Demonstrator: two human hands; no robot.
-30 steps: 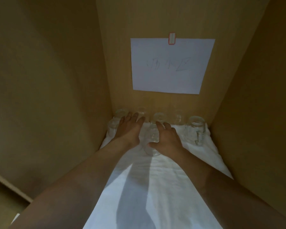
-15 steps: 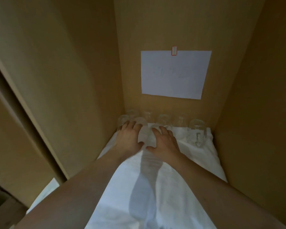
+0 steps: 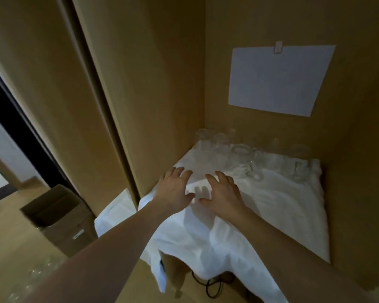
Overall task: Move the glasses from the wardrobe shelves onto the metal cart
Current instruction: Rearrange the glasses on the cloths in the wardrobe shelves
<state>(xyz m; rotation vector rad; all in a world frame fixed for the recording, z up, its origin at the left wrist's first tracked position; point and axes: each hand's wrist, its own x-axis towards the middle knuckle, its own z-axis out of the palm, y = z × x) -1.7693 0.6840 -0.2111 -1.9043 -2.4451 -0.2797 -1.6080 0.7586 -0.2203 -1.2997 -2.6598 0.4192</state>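
Several clear glasses (image 3: 241,149) stand in a blurred row at the back of the wardrobe shelf, on a white cloth (image 3: 282,204). One glass (image 3: 255,171) sits a little forward of the row. My left hand (image 3: 175,189) and my right hand (image 3: 224,193) hover side by side over the cloth's front left part, fingers spread, short of the glasses. Neither hand plainly holds anything. Whether a glass stands between them I cannot tell. A few faint glasses (image 3: 31,276) show at the bottom left; what they stand on is not clear.
A white paper sheet (image 3: 278,79) hangs on the back wall. The wardrobe's side panel (image 3: 123,106) rises just left of the shelf. An open cardboard box (image 3: 55,213) stands on the floor at left. A black cable (image 3: 206,283) lies under the shelf.
Both hands have drawn back from the row of glasses toward the shelf's front. The view has swung left, bringing the box and floor into sight.
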